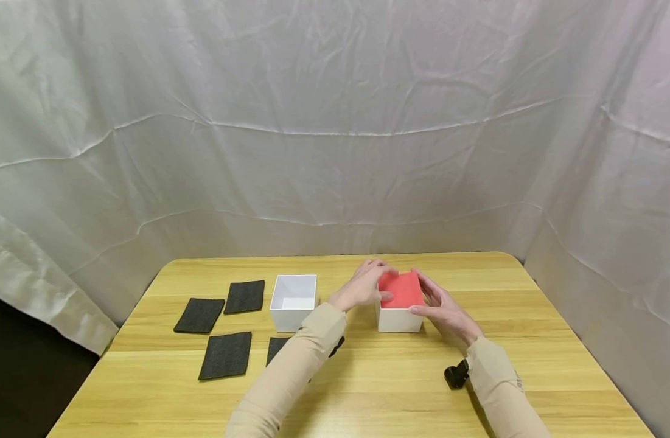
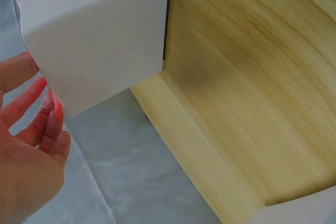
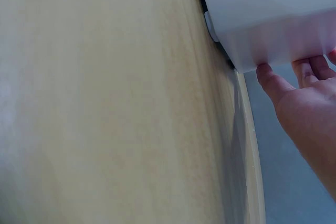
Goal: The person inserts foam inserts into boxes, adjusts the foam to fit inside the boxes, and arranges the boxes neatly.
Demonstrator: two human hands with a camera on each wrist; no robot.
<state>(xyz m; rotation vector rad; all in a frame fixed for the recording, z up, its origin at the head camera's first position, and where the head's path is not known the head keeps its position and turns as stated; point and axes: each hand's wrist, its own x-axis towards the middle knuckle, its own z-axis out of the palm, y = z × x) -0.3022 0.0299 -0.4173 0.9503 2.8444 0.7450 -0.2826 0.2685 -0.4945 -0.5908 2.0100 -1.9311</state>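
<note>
A red square, seemingly felt, lies across the top of the right white box, its edges near the rim. From the left, my left hand reaches over that rim and pinches the square's left side. In the left wrist view, the left hand's fingers are bent beside the box wall, a bit of red at their tips. My right hand grips the box's right side, thumb at the front corner and fingers toward the back. The right wrist view shows its thumb at the rim; the square is hidden there.
Left of my hands stands another white box. Several dark grey squares lie on the wooden table: one at the back, another at the left. My left sleeve partly covers one dark square. Pale curtains surround the table.
</note>
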